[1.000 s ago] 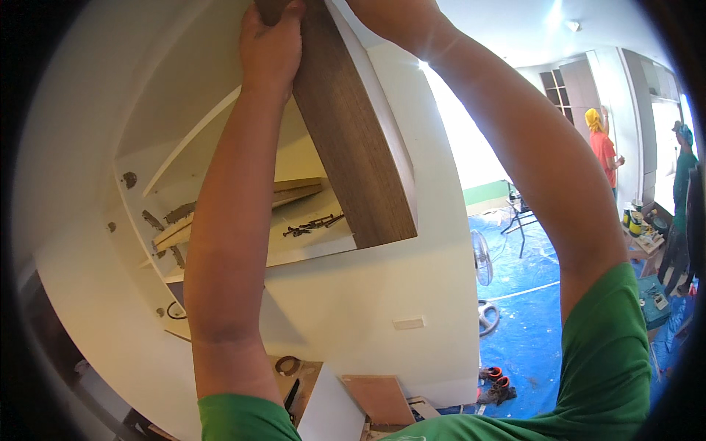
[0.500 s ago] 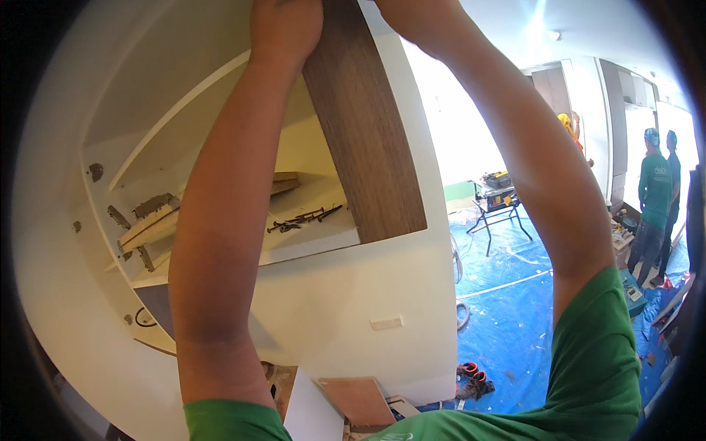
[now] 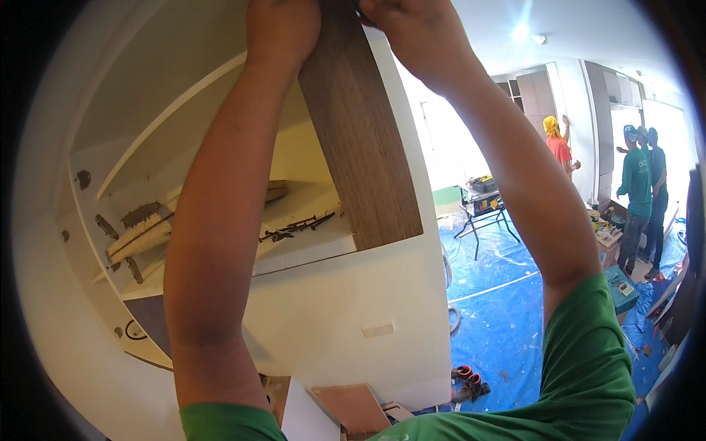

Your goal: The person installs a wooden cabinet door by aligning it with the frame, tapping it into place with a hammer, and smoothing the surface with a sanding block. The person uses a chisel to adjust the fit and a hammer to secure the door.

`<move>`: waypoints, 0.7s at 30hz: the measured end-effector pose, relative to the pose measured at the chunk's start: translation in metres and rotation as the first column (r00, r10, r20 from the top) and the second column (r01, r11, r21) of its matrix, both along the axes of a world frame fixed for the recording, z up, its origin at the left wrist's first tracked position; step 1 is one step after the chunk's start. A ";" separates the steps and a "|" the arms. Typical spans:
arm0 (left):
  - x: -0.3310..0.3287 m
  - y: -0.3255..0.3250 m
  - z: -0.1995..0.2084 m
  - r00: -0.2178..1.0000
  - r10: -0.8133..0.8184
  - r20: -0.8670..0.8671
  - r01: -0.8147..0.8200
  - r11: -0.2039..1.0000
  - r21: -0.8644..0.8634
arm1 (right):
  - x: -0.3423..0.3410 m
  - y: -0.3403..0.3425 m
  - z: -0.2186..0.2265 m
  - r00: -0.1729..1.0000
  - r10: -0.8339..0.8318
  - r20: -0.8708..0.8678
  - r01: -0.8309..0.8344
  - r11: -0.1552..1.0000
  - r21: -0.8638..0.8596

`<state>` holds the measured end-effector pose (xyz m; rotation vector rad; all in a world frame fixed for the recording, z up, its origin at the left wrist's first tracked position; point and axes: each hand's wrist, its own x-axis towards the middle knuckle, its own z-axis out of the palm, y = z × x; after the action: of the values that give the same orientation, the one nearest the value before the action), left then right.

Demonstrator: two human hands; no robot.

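Both my arms reach up in front of a white wall cabinet with an open niche. A dark wood-grain panel [image 3: 371, 154] runs upright along the niche's right side, up past the top of the picture. My left hand [image 3: 283, 33] is against the panel's upper left edge, its fingers hidden. Beside the panel's upper right edge, my right hand [image 3: 415, 37] has curled fingers; a small dark thing shows by them, too little of it to name. Several long black screws [image 3: 298, 226] lie in a loose pile on the niche's white shelf [image 3: 309, 253], left of the panel's lower end.
Wood strips [image 3: 143, 239] lie in the niche at left. A reddish board [image 3: 353, 408] leans below. Blue sheeting [image 3: 493, 309] covers the floor, with shoes [image 3: 471, 386] and a folding work stand [image 3: 482, 209]. Several people stand farther back, one in a yellow head covering [image 3: 551, 126].
My right hand has come lower into view, showing its curled fingers. The view has shifted slightly, and the person in the yellow head covering shows more. The panel and screws look unchanged.
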<state>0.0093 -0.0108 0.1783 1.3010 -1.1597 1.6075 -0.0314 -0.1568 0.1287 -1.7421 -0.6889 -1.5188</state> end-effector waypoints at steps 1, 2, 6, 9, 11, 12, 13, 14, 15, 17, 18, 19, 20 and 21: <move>-0.004 -0.004 -0.006 1.000 -0.014 0.012 0.014 1.000 -0.008 | -0.002 -0.003 0.004 0.999 -0.006 -0.036 0.006 1.000 -0.013; -0.007 -0.004 -0.009 1.000 -0.013 0.021 0.013 1.000 -0.016 | -0.002 -0.001 0.002 0.999 0.042 0.014 -0.042 0.999 -0.016; 0.005 -0.003 -0.003 0.997 0.071 0.023 -0.069 0.994 -0.086 | -0.001 0.011 -0.037 0.974 0.057 0.219 -0.056 0.998 -0.010; 0.006 -0.004 -0.003 0.997 0.064 0.038 -0.060 0.994 -0.093 | 0.010 0.002 -0.025 0.987 0.103 0.120 -0.099 0.994 -0.038; -0.003 -0.003 -0.002 0.996 -0.042 -0.084 0.041 0.999 -0.016 | -0.012 0.000 -0.008 0.982 0.188 0.025 -0.187 0.982 -0.040; -0.001 -0.003 0.000 0.998 -0.019 -0.068 0.018 1.000 -0.021 | 0.000 0.000 0.009 0.992 0.125 -0.023 -0.125 0.992 0.018; 0.002 -0.003 0.002 0.999 0.004 -0.051 -0.005 1.000 -0.027 | 0.009 -0.002 0.003 0.995 0.064 0.079 -0.065 0.998 0.012; 0.005 -0.002 0.003 0.999 0.031 -0.036 -0.033 0.999 -0.035 | 0.021 -0.003 -0.008 0.984 0.008 0.179 -0.010 1.000 0.011; 0.006 -0.001 0.002 0.998 0.004 -0.065 -0.007 0.999 -0.037 | 0.022 0.001 -0.020 0.960 -0.042 0.277 0.039 0.999 0.017; 0.004 -0.002 0.000 0.992 -0.049 -0.119 0.045 0.998 -0.037 | 0.023 -0.004 -0.063 0.981 0.089 0.173 -0.083 0.996 -0.040; 0.003 -0.002 0.001 0.991 -0.013 -0.135 0.009 1.000 -0.028 | 0.024 -0.003 -0.071 0.976 0.095 0.197 -0.092 0.995 -0.024; 0.004 0.001 0.002 0.988 0.025 -0.152 -0.028 0.999 -0.018 | 0.026 -0.001 -0.068 0.964 0.090 0.250 -0.086 0.996 -0.025; 0.004 0.007 0.006 0.984 0.078 -0.161 -0.079 0.997 -0.002 | 0.027 0.002 -0.062 0.946 0.095 0.309 -0.092 0.995 -0.024; 0.013 0.010 0.011 0.989 0.073 -0.131 -0.072 0.997 0.012 | 0.035 0.001 -0.043 0.919 0.072 0.388 -0.062 0.997 -0.038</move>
<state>0.0219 -0.0006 0.1897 1.4459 -1.0498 1.5451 0.0032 -0.1561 0.0853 -1.4259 -0.9581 -1.8361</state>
